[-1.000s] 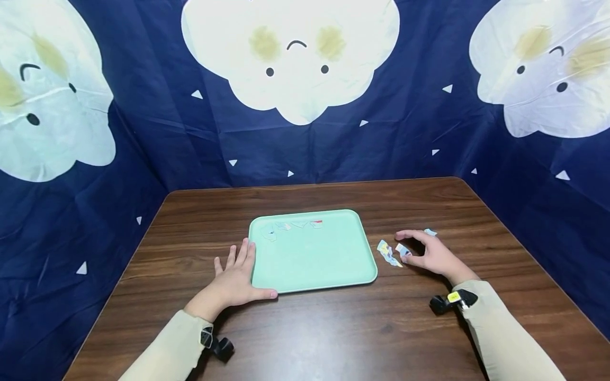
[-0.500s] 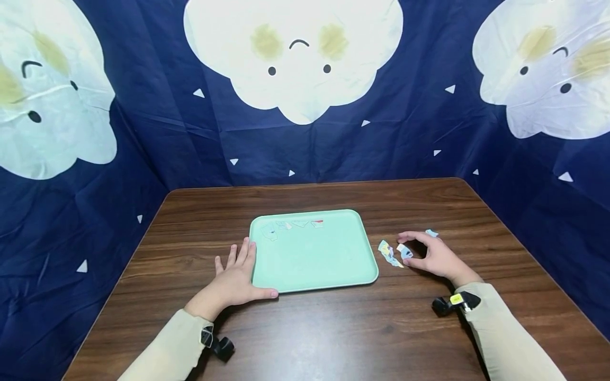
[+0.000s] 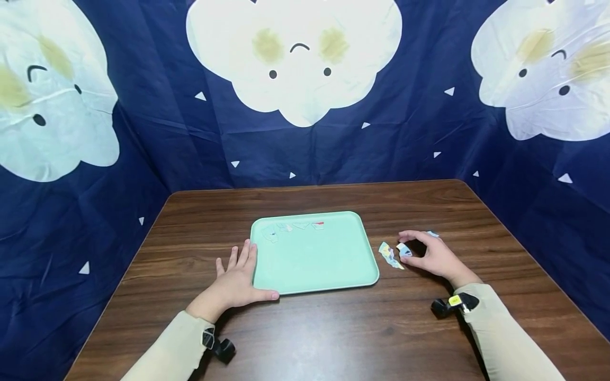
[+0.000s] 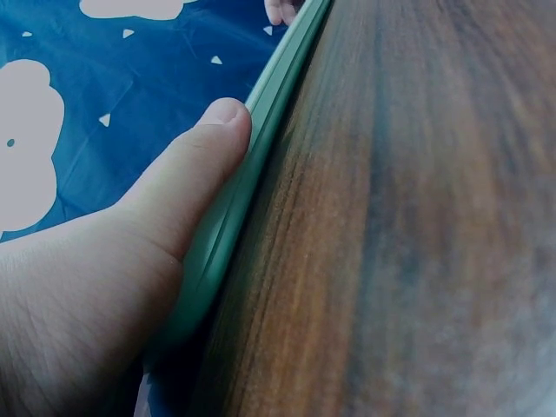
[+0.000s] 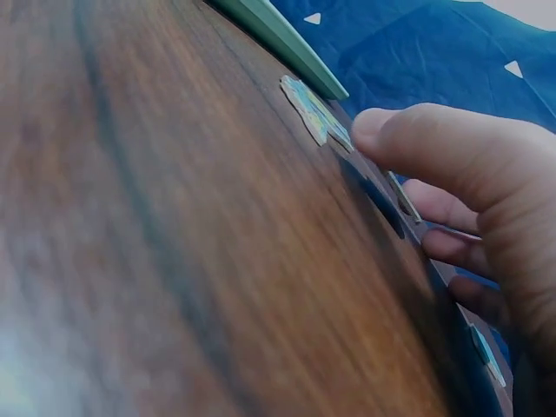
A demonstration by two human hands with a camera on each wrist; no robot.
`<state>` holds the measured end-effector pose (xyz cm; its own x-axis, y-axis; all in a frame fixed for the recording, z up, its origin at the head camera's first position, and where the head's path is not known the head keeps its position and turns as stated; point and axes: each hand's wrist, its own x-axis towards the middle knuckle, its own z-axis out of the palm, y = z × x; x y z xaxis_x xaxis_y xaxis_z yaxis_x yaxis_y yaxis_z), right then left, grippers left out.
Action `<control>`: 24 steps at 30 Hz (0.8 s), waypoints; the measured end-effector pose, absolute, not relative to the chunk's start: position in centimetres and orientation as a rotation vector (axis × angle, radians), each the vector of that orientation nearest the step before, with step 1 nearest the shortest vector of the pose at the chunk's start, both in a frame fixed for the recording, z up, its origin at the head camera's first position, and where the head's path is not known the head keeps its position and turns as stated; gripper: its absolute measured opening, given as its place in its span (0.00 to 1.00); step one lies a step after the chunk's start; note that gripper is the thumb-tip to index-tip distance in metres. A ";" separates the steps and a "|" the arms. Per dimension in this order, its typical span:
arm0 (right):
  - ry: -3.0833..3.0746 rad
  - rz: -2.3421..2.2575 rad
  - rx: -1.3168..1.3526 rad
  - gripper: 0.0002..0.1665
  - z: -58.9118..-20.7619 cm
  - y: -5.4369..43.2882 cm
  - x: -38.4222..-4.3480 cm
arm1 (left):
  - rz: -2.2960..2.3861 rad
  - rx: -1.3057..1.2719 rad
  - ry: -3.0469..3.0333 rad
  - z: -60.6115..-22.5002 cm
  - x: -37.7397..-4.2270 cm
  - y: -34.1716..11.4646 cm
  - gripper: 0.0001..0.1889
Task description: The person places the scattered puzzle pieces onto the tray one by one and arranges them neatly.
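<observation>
My left hand (image 3: 235, 283) lies with spread fingers on the left end of the mint-green tray (image 3: 314, 264). Its thumb rests along the tray's near rim, also seen in the left wrist view. At the right, my right hand (image 3: 431, 256) arches over a small printed puzzle piece (image 3: 404, 250), thumb on the near side and fingers on the far side. In the right wrist view that piece (image 5: 404, 198) lies low by the tabletop, with the thumb (image 5: 373, 130) apart from it. Just left of it are colourful joined or overlapping puzzle pieces (image 3: 389, 255).
Several pale flat pieces (image 3: 301, 226) line the tray's far left part, one with a red edge (image 3: 318, 225). Another blue piece (image 3: 432, 234) lies behind my right hand, partly hidden. A wooden table (image 3: 310, 333) bears everything, and a dark blue cloud-print curtain (image 3: 305, 153) stands behind.
The puzzle piece under my right hand has shifted slightly and shows a little differently. The left hand keeps its place on the tray; the head view sways a little.
</observation>
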<state>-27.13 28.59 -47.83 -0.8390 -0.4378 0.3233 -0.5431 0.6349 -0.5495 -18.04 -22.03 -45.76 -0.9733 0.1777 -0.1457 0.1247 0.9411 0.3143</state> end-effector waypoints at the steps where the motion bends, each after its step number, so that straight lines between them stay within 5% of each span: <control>1: -2.701 0.983 0.804 0.34 -47.8 28.5 -27.2 | 0.454 0.228 2.924 -45.7 -18.0 -22.0 0.79; 24: -2.780 1.040 0.717 0.35 -46.4 25.4 -28.7 | 0.438 0.223 2.928 -45.8 -18.1 -22.0 0.79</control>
<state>-28.65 25.35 -46.41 -0.8862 -0.3966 0.2396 -0.4565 0.6585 -0.5983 -18.13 -21.99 -45.80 -0.9739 0.1725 -0.1477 0.1217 0.9456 0.3016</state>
